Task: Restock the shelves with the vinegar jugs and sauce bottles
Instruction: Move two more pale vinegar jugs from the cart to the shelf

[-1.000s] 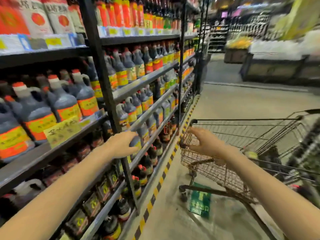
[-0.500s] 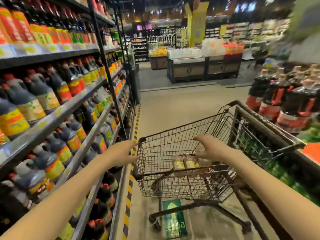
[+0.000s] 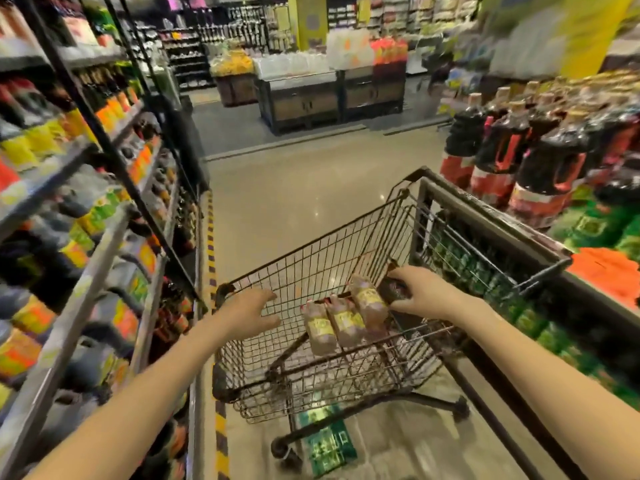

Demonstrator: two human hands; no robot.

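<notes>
Head view, from where I stand in the aisle: the shelves (image 3: 100, 247) run down the left side, packed with dark jugs too blurred to read. Beside them the left hand (image 3: 249, 315) hangs over the near-left corner of the cart (image 3: 329, 258), fingers spread and loose, holding nothing; I cannot tell whether it touches the wire. Inside the cart, toward its near-right side, three pale bottles (image 3: 346, 322) with yellow labels lie leaning against each other. Just right of them the right hand (image 3: 420, 292) has its fingers curled over a dark bottle (image 3: 393, 289), which touches the nearest pale one. Further right stands a display of dark jugs (image 3: 540, 157), close along the cart's right edge. My worry is the lift. A one-handed hold from above on a smooth bottle could slip, and it would drop onto the pale bottles or through to the wire. Pulling it out may also take away their prop and set them rolling. The cart is on wheels, too, so any lean from the left hand could send it drifting.
</notes>
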